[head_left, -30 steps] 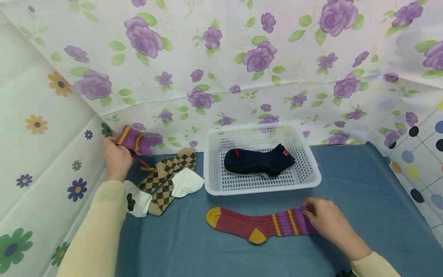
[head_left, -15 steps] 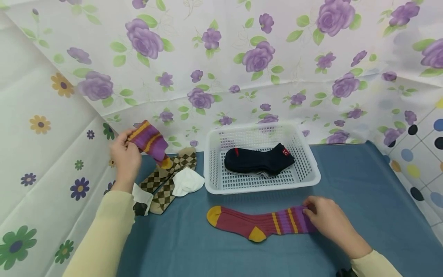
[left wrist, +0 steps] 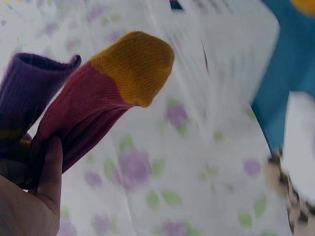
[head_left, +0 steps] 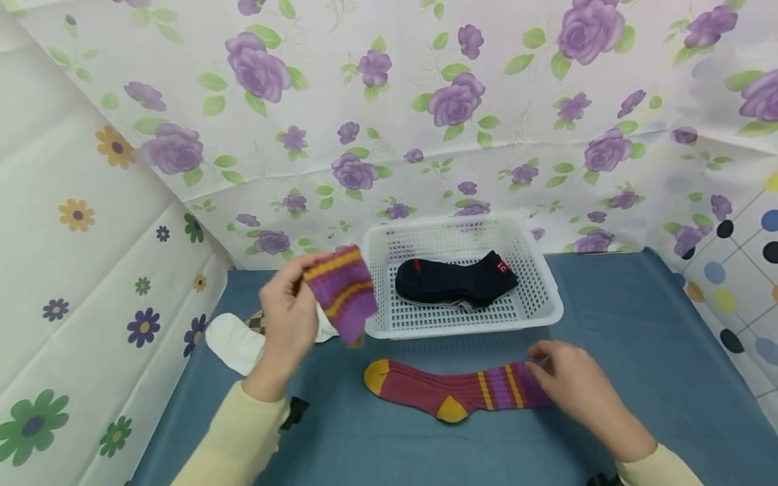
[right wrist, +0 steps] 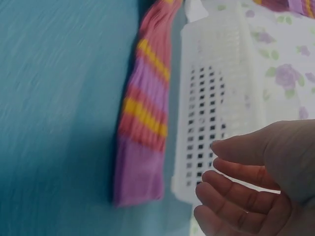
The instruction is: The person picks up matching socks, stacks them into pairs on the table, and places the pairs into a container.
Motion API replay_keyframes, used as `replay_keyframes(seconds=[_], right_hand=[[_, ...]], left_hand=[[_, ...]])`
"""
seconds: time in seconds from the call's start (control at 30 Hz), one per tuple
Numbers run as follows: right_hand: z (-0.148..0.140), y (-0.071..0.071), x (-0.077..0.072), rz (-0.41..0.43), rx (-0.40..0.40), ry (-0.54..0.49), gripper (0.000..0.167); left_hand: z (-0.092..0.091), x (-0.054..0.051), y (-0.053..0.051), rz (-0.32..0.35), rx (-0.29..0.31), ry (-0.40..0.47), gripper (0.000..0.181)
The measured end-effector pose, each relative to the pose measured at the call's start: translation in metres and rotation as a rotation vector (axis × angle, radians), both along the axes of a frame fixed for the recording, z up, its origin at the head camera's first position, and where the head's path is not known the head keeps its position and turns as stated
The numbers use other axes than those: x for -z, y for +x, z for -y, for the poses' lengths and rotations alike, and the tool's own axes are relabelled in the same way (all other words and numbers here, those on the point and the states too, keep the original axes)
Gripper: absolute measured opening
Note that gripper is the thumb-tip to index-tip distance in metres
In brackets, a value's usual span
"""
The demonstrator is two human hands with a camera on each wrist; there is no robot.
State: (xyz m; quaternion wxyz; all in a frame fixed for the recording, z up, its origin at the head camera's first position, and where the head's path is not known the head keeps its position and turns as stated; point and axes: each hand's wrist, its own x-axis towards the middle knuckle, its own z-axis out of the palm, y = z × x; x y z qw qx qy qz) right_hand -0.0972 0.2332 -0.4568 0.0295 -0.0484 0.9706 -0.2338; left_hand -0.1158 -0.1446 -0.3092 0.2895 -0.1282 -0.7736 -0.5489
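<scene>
My left hand (head_left: 287, 318) pinches a maroon, purple and yellow striped sock (head_left: 342, 287) in the air at the basket's left front corner. Its yellow toe and maroon foot (left wrist: 106, 86) show in the left wrist view. A matching sock (head_left: 425, 391) lies flat on the blue cloth in front of the basket, toe to the left. My right hand (head_left: 574, 385) hovers by that sock's purple cuff (right wrist: 139, 172), apart from it in the right wrist view. Its fingers (right wrist: 236, 194) are loosely bent with nothing between them.
A white plastic basket (head_left: 462, 331) holds dark navy socks (head_left: 456, 282) at the back middle. White socks (head_left: 234, 343) and a brown checkered sock (head_left: 256, 322) lie at the left, partly behind my left hand. Floral sheets (head_left: 413, 182) rise behind and at the left.
My left hand has carried the striped sock rightward, from above the sock pile to beside the basket. My right hand has barely shifted at the flat sock's cuff.
</scene>
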Motion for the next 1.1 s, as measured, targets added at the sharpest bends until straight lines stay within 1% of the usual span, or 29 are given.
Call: replay_keyframes(seconds=[0.07, 0.1, 0.13, 0.2, 0.3, 0.37, 0.43, 0.5, 0.57, 0.67, 0.73, 0.77, 0.8, 0.83, 0.9, 0.97, 1.0, 1.1], right_hand=[[0.006, 0.004, -0.007, -0.037, -0.012, -0.008, 0.017], [0.009, 0.006, -0.010, -0.057, -0.018, -0.015, 0.017], [0.013, 0.008, -0.014, -0.076, -0.024, -0.023, 0.016], [0.020, 0.012, -0.021, -0.121, -0.039, -0.045, 0.015], [0.031, 0.019, -0.031, -0.193, -0.077, -0.089, 0.009], [0.038, 0.024, -0.037, -0.232, -0.117, -0.129, 0.008], [0.045, 0.029, -0.042, -0.256, -0.161, -0.170, 0.011], [0.052, 0.033, -0.047, -0.271, -0.212, -0.213, 0.017], [0.060, 0.037, -0.051, -0.273, -0.254, -0.249, 0.030], [0.070, 0.039, -0.054, -0.278, -0.302, -0.283, 0.059], [0.075, 0.039, -0.054, -0.288, -0.307, -0.290, 0.073], [0.076, 0.038, -0.054, -0.299, -0.305, -0.292, 0.076], [0.078, 0.037, -0.053, -0.316, -0.305, -0.298, 0.077], [0.078, 0.036, -0.053, -0.335, -0.303, -0.302, 0.074], [0.077, 0.033, -0.052, -0.394, -0.290, -0.298, 0.063], [0.074, 0.031, -0.053, -0.451, -0.288, -0.306, 0.047], [0.072, 0.029, -0.054, -0.482, -0.281, -0.308, 0.041], [0.066, 0.025, -0.060, -0.540, -0.251, -0.323, 0.032]], left_hand=[[-0.014, 0.005, 0.009, -0.003, 0.067, 0.002, 0.022], [-0.021, 0.008, 0.013, 0.007, 0.096, 0.000, 0.022], [-0.027, 0.012, 0.016, 0.023, 0.126, -0.001, 0.022], [-0.039, 0.024, 0.020, 0.050, 0.163, -0.019, 0.025], [-0.055, 0.044, 0.025, 0.069, 0.190, -0.069, 0.028], [-0.064, 0.057, 0.026, 0.069, 0.192, -0.110, 0.028], [-0.072, 0.065, 0.029, 0.085, 0.208, -0.128, 0.026], [-0.080, 0.069, 0.031, 0.111, 0.217, -0.151, 0.024], [-0.087, 0.071, 0.032, 0.138, 0.228, -0.172, 0.023], [-0.096, 0.071, 0.034, 0.175, 0.254, -0.217, 0.024], [-0.099, 0.070, 0.035, 0.197, 0.282, -0.246, 0.028], [-0.101, 0.069, 0.035, 0.210, 0.299, -0.262, 0.029], [-0.101, 0.068, 0.035, 0.218, 0.312, -0.279, 0.031], [-0.101, 0.067, 0.035, 0.221, 0.321, -0.303, 0.031], [-0.100, 0.066, 0.035, 0.220, 0.327, -0.348, 0.030], [-0.098, 0.066, 0.033, 0.201, 0.311, -0.395, 0.025], [-0.097, 0.066, 0.032, 0.180, 0.297, -0.418, 0.023], [-0.092, 0.067, 0.027, 0.131, 0.245, -0.472, 0.017]])
